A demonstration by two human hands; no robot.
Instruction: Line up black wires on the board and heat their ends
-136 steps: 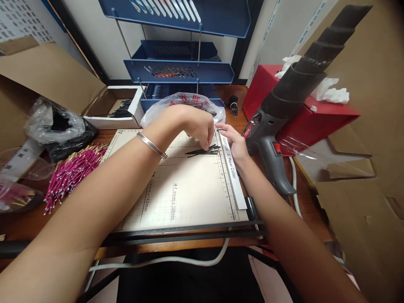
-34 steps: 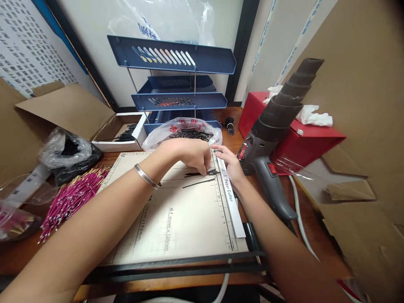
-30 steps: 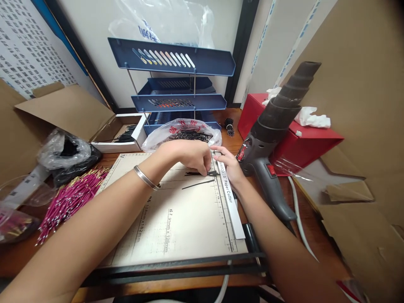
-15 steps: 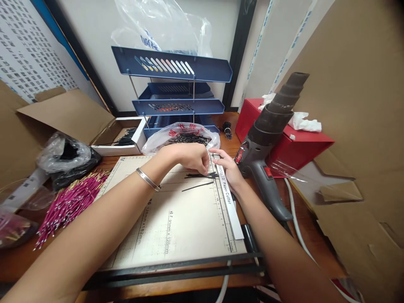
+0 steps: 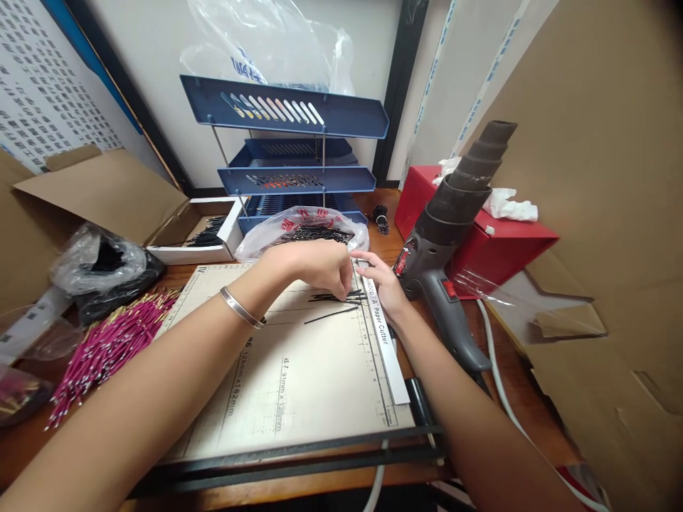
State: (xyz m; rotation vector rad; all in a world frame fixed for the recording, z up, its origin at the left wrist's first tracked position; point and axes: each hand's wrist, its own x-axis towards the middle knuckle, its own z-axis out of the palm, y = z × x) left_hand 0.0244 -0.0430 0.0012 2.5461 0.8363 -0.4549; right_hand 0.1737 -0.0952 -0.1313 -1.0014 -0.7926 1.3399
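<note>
My left hand reaches across a beige paper cutter board, fingers curled down and pinching a small bunch of thin black tubes. One loose black tube lies just below the bunch. My right hand rests at the top of the cutter's white ruler arm, fingers stretched out, tips touching the bunch's right ends. A bracelet circles my left wrist.
A grey heat gun stands upright right of the cutter, before a red box. A plastic bag of black tubes and blue stacked trays sit behind. Magenta wires, black bags and cardboard boxes lie left.
Since 4.5 s ago the bunch under my left hand has thinned and one tube lies apart below it. In the last second the hands hardly moved; only the view shifted.
</note>
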